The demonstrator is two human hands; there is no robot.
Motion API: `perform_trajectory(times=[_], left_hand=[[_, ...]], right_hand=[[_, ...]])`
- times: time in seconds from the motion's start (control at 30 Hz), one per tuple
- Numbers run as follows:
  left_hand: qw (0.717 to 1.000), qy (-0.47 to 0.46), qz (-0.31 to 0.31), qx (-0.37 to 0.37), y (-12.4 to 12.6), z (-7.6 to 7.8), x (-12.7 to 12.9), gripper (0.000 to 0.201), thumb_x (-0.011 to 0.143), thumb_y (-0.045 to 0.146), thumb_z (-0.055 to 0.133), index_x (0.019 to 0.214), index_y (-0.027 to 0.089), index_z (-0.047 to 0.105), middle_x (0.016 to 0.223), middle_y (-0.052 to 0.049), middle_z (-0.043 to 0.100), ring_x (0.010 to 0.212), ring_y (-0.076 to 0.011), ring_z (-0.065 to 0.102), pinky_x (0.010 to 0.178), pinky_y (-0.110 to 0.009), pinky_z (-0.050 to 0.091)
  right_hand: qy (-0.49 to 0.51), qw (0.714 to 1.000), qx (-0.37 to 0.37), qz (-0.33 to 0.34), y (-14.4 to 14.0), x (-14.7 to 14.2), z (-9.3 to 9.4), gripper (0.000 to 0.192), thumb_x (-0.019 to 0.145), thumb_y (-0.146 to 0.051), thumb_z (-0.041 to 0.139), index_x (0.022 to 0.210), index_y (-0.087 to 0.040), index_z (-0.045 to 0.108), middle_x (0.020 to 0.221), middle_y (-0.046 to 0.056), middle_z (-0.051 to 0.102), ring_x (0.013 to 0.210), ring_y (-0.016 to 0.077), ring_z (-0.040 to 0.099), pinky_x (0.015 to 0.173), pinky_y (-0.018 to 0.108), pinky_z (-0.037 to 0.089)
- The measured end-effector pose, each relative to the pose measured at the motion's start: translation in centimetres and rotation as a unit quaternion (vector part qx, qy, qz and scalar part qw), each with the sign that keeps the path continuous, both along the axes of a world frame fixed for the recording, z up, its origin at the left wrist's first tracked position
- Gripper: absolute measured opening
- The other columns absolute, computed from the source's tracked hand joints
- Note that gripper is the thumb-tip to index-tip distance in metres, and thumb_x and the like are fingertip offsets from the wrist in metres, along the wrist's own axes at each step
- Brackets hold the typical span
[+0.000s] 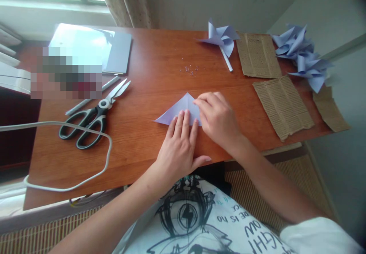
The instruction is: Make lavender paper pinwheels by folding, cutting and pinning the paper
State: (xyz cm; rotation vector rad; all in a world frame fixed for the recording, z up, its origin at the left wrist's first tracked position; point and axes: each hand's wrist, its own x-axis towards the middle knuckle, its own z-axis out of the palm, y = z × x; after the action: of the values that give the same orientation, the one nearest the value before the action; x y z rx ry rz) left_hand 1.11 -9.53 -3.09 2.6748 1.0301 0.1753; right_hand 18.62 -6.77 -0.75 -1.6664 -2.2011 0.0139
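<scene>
A lilac sheet of paper (183, 105), folded into a triangle with its peak pointing away from me, lies on the wooden table. My left hand (180, 143) rests flat on its lower edge, fingers stretched out and thumb apart. At the paper's right side is my right hand (219, 116), its fingers curled and pinched together on the slanting edge. The hand covers the triangle's right corner. A crease runs down from the peak.
Black-handled scissors (98, 113) lie partly spread at left, beside a rolled paper stick (82, 105) and a white cable (110, 147). A silver laptop-like object (120, 52) sits behind. A paper pinwheel (221, 38), more pinwheels (296, 42) and corrugated cardboard (284, 105) occupy the right. Small bits (189, 70) are scattered mid-table.
</scene>
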Motion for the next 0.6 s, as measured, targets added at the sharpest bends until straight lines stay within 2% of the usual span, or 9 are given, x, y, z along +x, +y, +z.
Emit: perform_trajectory(times=[0.13,0.27,0.4,0.6], left_hand=[[1.0,0.003,-0.001,0.005,0.0,0.0,0.0,0.106,0.09,0.078,0.042,0.155,-0.005,0.034,0.165,-0.037,0.015,0.157,-0.0455,0.008,0.127,-0.057,0.013],[1.0,-0.003,0.004,0.007,-0.1,0.0,0.0,0.103,0.091,0.075,0.045,0.156,-0.003,0.032,0.165,-0.036,0.015,0.157,-0.0451,0.01,0.127,-0.058,0.014],[1.0,-0.003,0.003,0.011,0.0,0.0,0.0,0.102,0.09,0.072,0.05,0.156,-0.003,0.031,0.165,-0.037,0.014,0.157,-0.0464,0.01,0.126,-0.059,0.015],[1.0,-0.012,0.001,0.015,0.0,-0.1,0.0,0.103,0.09,0.073,0.05,0.156,-0.003,0.032,0.165,-0.037,0.015,0.156,-0.0478,0.012,0.125,-0.06,0.017]], right_hand=[[-0.084,0.996,-0.001,0.015,-5.3,-0.1,-1.0,0.035,0.101,-0.018,0.049,0.131,-0.012,0.066,0.142,0.017,0.062,0.126,0.0324,0.05,0.103,0.047,0.042],[-0.148,0.989,-0.029,-0.004,-7.4,0.6,-1.5,0.045,0.101,-0.022,0.051,0.145,-0.013,0.056,0.159,0.017,0.046,0.134,0.036,0.045,0.109,0.054,0.039],[-0.182,0.981,-0.054,-0.023,-8.5,1.1,-0.7,0.047,0.101,-0.02,0.05,0.147,-0.01,0.053,0.163,0.016,0.041,0.14,0.0378,0.042,0.114,0.057,0.037],[-0.187,0.974,-0.095,-0.089,-10.3,2.4,0.5,0.047,0.098,-0.01,0.047,0.144,-0.012,0.057,0.158,0.02,0.047,0.14,0.0391,0.046,0.107,0.058,0.043]])
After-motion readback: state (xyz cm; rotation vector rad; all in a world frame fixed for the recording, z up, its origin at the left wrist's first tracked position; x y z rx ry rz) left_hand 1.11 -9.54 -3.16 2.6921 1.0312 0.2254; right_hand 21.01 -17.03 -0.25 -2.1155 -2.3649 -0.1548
